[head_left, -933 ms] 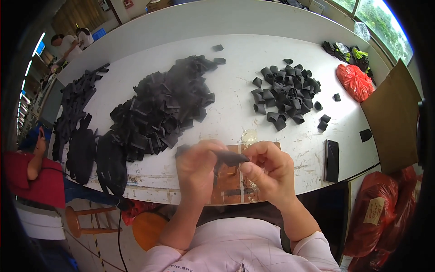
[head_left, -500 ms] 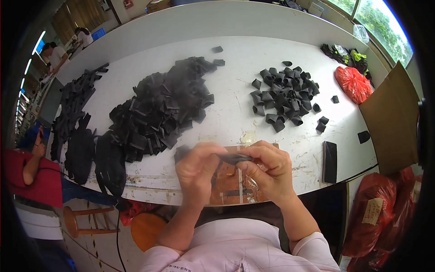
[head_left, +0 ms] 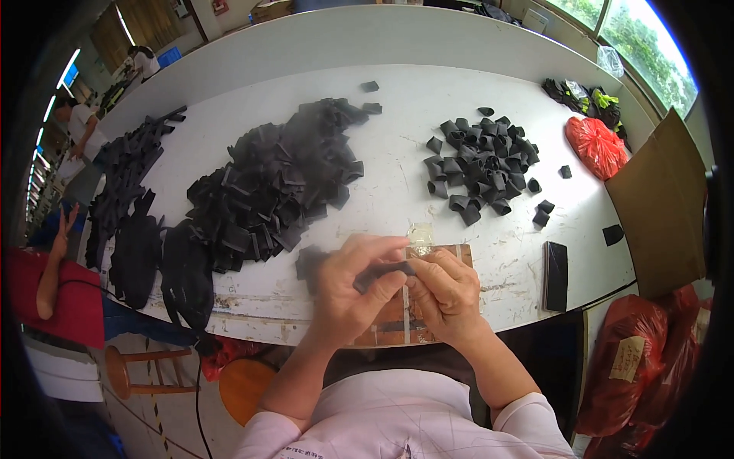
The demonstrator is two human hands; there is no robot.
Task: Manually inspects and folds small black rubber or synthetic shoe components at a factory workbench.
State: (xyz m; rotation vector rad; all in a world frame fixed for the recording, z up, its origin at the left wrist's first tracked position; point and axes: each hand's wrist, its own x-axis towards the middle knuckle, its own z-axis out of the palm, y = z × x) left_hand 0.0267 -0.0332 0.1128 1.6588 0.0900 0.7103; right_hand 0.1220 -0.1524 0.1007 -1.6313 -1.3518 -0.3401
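Above a brown taped board (head_left: 391,312) at the table's near edge, my left hand (head_left: 348,294) and my right hand (head_left: 447,294) meet around a small dark fabric piece (head_left: 373,274). Thumb and fingers of each hand pinch it, and the fingers partly cover it. Just left of my left hand lies a blurred dark piece (head_left: 308,266). A large heap of flat black fabric pieces (head_left: 279,180) spreads over the left middle of the table. To the right sits a smaller cluster of black fabric loops (head_left: 485,164), several of them standing on edge.
Black bundles (head_left: 138,260) line the table's left side. At the right are a dark phone (head_left: 556,275), a red plastic bag (head_left: 596,147) and a cardboard sheet (head_left: 661,206). A low partition (head_left: 367,38) closes the far edge. A person in red (head_left: 69,287) is at the left.
My hands have come closer together. The left has shifted right and turned, its thumb now across the fabric piece; the right hand has moved slightly left. The dark piece is tilted and more covered.
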